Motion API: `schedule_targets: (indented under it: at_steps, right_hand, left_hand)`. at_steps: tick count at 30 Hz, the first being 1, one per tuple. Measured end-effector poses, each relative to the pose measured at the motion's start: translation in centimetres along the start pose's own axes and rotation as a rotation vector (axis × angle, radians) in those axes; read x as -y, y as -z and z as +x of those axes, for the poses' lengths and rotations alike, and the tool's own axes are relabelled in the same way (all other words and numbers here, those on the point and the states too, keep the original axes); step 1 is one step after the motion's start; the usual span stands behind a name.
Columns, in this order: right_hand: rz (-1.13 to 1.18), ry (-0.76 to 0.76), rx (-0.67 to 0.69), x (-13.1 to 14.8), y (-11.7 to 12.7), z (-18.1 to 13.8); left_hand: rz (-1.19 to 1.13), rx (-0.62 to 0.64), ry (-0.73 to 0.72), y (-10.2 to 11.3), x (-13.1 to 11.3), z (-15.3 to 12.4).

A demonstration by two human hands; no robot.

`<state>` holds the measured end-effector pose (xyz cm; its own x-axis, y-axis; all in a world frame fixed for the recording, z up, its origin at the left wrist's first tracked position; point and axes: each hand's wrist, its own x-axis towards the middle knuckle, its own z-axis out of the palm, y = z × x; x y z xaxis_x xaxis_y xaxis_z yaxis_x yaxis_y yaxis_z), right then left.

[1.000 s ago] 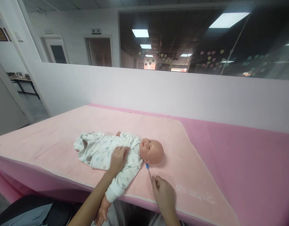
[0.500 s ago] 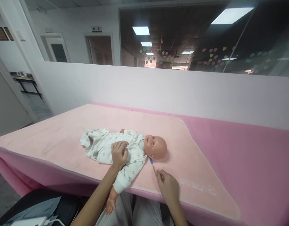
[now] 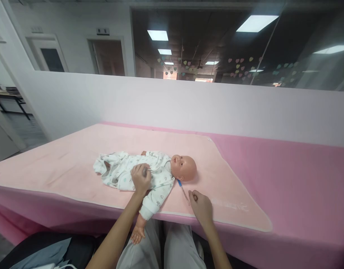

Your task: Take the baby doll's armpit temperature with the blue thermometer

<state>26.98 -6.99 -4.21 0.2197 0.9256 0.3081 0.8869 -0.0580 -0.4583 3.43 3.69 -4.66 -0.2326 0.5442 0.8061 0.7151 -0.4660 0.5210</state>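
A baby doll (image 3: 186,168) in a white printed romper (image 3: 124,172) lies on its back on a pale pink towel (image 3: 76,164), head to the right. One doll arm hangs over the table's front edge. My left hand (image 3: 140,178) rests on the doll's chest with its fingers curled into the fabric. A thin stick with a blue tip (image 3: 183,191) lies on the towel just below the doll's head. My right hand (image 3: 200,205) is at the stick's near end, fingers pinched together beside it; whether it still grips the stick is unclear.
The towel covers a long table with a darker pink cloth (image 3: 295,179). A low white partition (image 3: 189,104) runs behind the table, with glass above it. My legs in grey trousers (image 3: 160,250) are under the front edge.
My left hand has gone from lying flat on the doll's chest to curling its fingers into the romper. The right hand and stick have lowered onto the towel. The camera view shifted slightly.
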Motion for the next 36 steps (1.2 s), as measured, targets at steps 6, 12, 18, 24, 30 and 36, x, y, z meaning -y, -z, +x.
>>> schedule_targets:
  at_steps: [6, 12, 18, 24, 30, 36]
  right_hand:
    - [-0.002, -0.004, -0.01, 0.0, 0.1, -0.1]
    - [0.0, 0.025, -0.086, 0.6, -0.3, -0.3]
    - [0.219, 0.363, -0.207, 7.8, -1.9, 2.6]
    - [0.183, 0.593, -0.126, 14.1, -5.9, 7.1]
    - [0.285, 0.603, -0.176, 13.3, -8.4, 7.2]
    - [0.504, 0.54, -0.286, 12.8, -8.3, 7.2]
  left_hand:
    - [-0.014, -0.024, 0.03, -0.2, 0.0, 0.0]
    - [-0.134, 0.119, 0.138, 0.6, 0.4, 0.1]
    - [-0.264, 0.269, 0.245, 1.5, 0.9, 0.0]
    - [-0.282, 0.344, 0.258, 2.0, 1.1, -0.4]
    - [-0.191, 0.414, 0.179, 3.0, 0.6, -0.5]
    - [-0.215, 0.392, 0.231, 2.9, 0.1, -0.4]
